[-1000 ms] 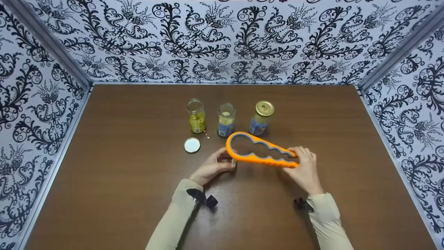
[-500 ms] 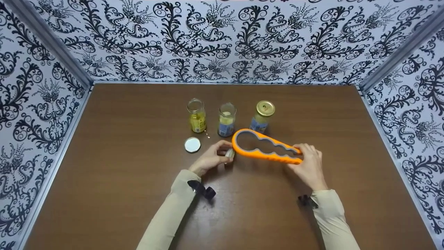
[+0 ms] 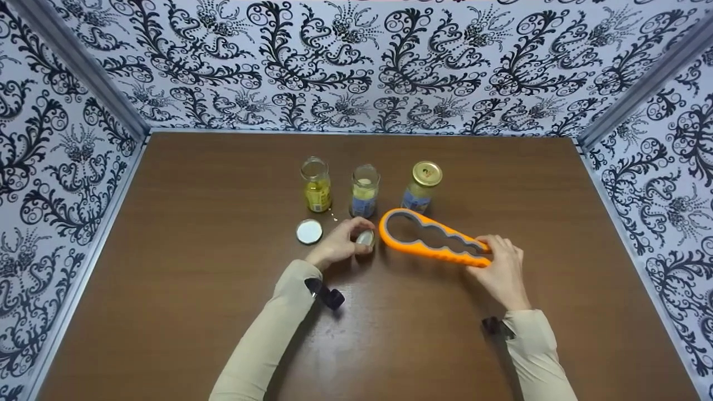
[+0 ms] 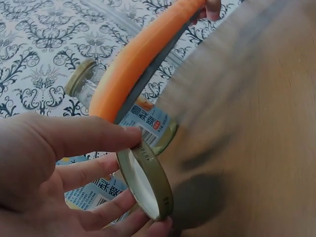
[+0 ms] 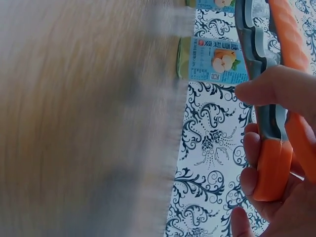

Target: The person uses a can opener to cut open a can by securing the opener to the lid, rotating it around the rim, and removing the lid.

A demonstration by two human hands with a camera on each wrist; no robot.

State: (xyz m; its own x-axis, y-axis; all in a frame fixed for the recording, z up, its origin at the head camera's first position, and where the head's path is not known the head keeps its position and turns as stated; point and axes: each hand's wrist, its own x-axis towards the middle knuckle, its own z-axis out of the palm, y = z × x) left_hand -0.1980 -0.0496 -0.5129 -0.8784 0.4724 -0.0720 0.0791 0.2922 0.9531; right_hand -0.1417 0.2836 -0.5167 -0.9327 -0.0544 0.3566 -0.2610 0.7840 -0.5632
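My left hand (image 3: 341,244) pinches a gold-rimmed jar lid (image 4: 146,182) between thumb and fingers, its pale inside partly showing, close over the table. In my right hand (image 3: 503,273) are the handle ends of an orange jar opener (image 3: 434,256) with a grey wavy inner edge; its round end points left, near the lid. Behind the hands stand a lidless jar with a yellow label (image 3: 318,195), a lidless jar with a blue label (image 3: 364,200), and a blue-label jar with its gold lid on (image 3: 427,174). The opener overlaps that last jar's base in the head view.
Another lid (image 3: 309,231) lies white side up on the brown table (image 3: 223,223), left of my left hand. Small pale crumbs (image 3: 334,216) lie near the yellow-label jar. Patterned walls (image 3: 356,61) stand at the back and both sides.
My left hand has moved forward with the lid and turned it so its pale inside shows. My right hand has shifted a little right with the jar opener.
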